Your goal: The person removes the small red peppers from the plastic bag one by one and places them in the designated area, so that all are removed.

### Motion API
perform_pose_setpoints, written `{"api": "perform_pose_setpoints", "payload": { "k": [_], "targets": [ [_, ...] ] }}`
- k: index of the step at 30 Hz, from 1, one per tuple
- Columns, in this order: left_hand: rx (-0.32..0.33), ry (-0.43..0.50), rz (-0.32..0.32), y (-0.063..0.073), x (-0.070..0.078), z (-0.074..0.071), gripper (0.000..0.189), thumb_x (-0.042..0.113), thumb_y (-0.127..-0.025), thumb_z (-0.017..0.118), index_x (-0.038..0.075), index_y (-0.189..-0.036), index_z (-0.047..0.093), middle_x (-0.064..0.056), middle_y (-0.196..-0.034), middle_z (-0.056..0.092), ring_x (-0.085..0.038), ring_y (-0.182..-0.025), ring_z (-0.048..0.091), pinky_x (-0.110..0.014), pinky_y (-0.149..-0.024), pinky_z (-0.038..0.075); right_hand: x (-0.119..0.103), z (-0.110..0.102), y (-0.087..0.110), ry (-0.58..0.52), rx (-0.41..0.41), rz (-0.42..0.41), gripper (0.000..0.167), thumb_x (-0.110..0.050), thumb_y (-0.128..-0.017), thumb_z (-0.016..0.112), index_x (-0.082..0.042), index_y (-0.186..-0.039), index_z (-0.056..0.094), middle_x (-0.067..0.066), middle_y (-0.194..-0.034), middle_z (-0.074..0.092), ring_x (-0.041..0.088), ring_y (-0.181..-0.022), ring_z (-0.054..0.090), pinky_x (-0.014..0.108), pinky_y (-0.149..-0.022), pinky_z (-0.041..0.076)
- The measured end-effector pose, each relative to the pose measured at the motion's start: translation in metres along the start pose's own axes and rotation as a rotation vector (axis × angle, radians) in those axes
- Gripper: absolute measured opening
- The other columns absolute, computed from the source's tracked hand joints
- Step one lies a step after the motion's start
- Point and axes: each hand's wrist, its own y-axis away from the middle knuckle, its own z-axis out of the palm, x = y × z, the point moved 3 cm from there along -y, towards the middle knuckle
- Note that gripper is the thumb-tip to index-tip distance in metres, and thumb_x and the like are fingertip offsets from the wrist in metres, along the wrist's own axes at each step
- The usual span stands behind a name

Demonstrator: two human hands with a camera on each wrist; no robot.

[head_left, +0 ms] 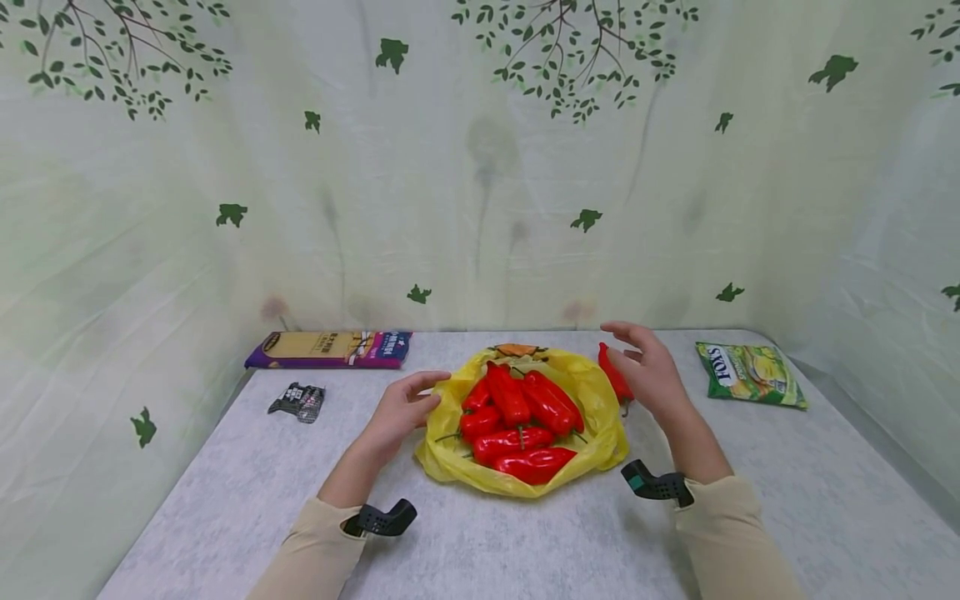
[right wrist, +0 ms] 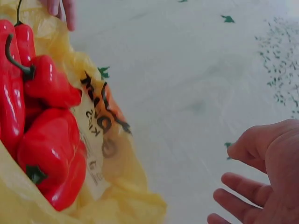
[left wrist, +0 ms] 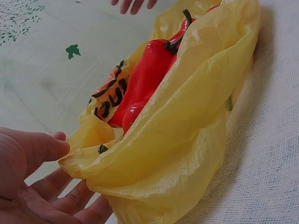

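Note:
A yellow plastic bag (head_left: 600,458), its mouth wide and its rim folded outward, stands in the middle of the table. Several shiny red peppers (head_left: 529,463) with green stems lie inside. My left hand (head_left: 405,410) is at the bag's left side, fingers extended against the plastic; in the left wrist view, the thumb (left wrist: 51,147) lies by the rim with the other fingers behind it. To the right of the bag, another red pepper (head_left: 613,379) is partly covered by my right hand (head_left: 651,371). The right fingers (right wrist: 243,186) are spread and hold nothing.
A purple and tan packet (head_left: 330,349) lies at the back left, with small black wrapped packets (head_left: 298,402) in front of it. A green Fox's bag (head_left: 750,373) lies at the back right. A leaf-patterned curtain (head_left: 480,208) surrounds the table (head_left: 570,550).

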Motion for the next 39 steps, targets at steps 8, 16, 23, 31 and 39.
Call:
{"api": "perform_pose_setpoints", "payload": {
  "k": [8,16,23,31,39],
  "targets": [
    [-0.002,0.005,0.002,0.001,-0.001,0.000,0.038,0.013,-0.100,0.056,0.020,-0.138,0.058,-0.009,-0.150,0.050,-0.028,-0.126,0.058,-0.035,-0.096,0.057,-0.018,0.014,0.009,-0.016,-0.061,-0.078,0.046,-0.015,-0.099,0.057,-0.016,-0.144,0.047,0.010,-0.154,0.042,0.035,-0.140,0.044,0.057,-0.110,0.045],
    [-0.002,0.009,0.007,0.000,-0.003,0.000,0.038,0.012,-0.100,0.056,0.020,-0.138,0.059,-0.009,-0.150,0.050,-0.028,-0.125,0.058,-0.036,-0.096,0.057,-0.018,0.038,0.013,0.009,-0.145,-0.103,0.048,-0.013,-0.098,0.059,-0.017,-0.144,0.047,0.011,-0.154,0.041,0.037,-0.138,0.048,0.053,-0.103,0.052],
    [0.001,0.005,0.001,-0.001,-0.003,0.000,0.038,0.013,-0.100,0.057,0.021,-0.137,0.059,-0.009,-0.150,0.050,-0.027,-0.125,0.058,-0.034,-0.096,0.057,-0.017,0.058,0.014,0.018,-0.215,-0.150,0.050,-0.013,-0.095,0.063,-0.017,-0.142,0.048,0.010,-0.149,0.045,0.039,-0.137,0.048,0.055,-0.103,0.051],
    [-0.003,0.015,0.002,0.001,-0.002,0.001,0.038,0.012,-0.100,0.056,0.020,-0.137,0.059,-0.009,-0.149,0.051,-0.027,-0.125,0.058,-0.035,-0.096,0.057,-0.016,0.078,0.017,0.060,-0.258,-0.186,0.053,-0.010,-0.092,0.069,-0.017,-0.141,0.051,0.009,-0.149,0.047,0.037,-0.134,0.050,0.051,-0.100,0.054],
    [-0.008,0.015,0.002,0.000,-0.002,0.001,0.038,0.013,-0.100,0.056,0.020,-0.138,0.059,-0.009,-0.149,0.050,-0.027,-0.125,0.058,-0.035,-0.096,0.057,-0.016,0.090,0.021,0.141,-0.313,-0.208,0.054,-0.014,-0.089,0.073,-0.021,-0.140,0.053,0.007,-0.148,0.049,0.031,-0.138,0.044,0.056,-0.104,0.050]
  ]
}}
